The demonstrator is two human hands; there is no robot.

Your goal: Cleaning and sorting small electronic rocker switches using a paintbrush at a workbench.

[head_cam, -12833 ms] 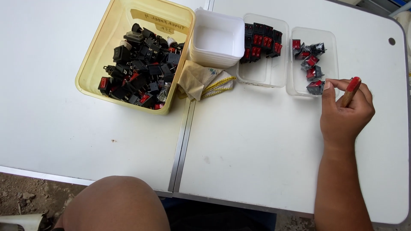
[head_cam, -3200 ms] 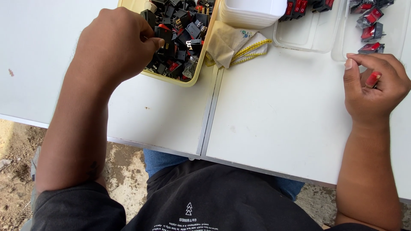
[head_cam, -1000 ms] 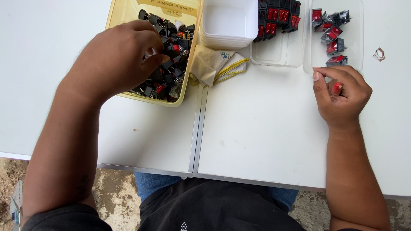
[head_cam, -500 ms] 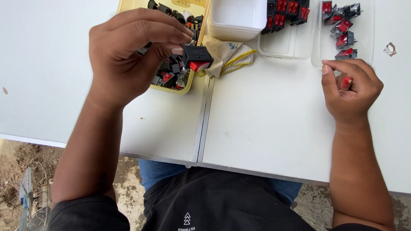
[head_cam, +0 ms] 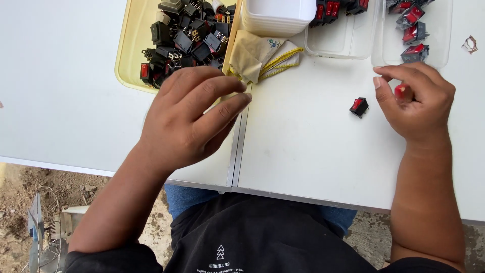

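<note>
Rocker switch (head_cam: 359, 106), black with a red face, lies loose on the white worktop (head_cam: 313, 151), just left of the right hand (head_cam: 417, 103). That hand's grip is pinched on a small red piece (head_cam: 400, 91). Left hand (head_cam: 189, 119) hovers near the yellow bin (head_cam: 129, 55) of switches, fingers loosely together, holding nothing I can see. Risks, I'd say: a sleeve or wrist could knock the loose switch off, or it could slide into the seam (head_cam: 237, 146) between panels.
</note>
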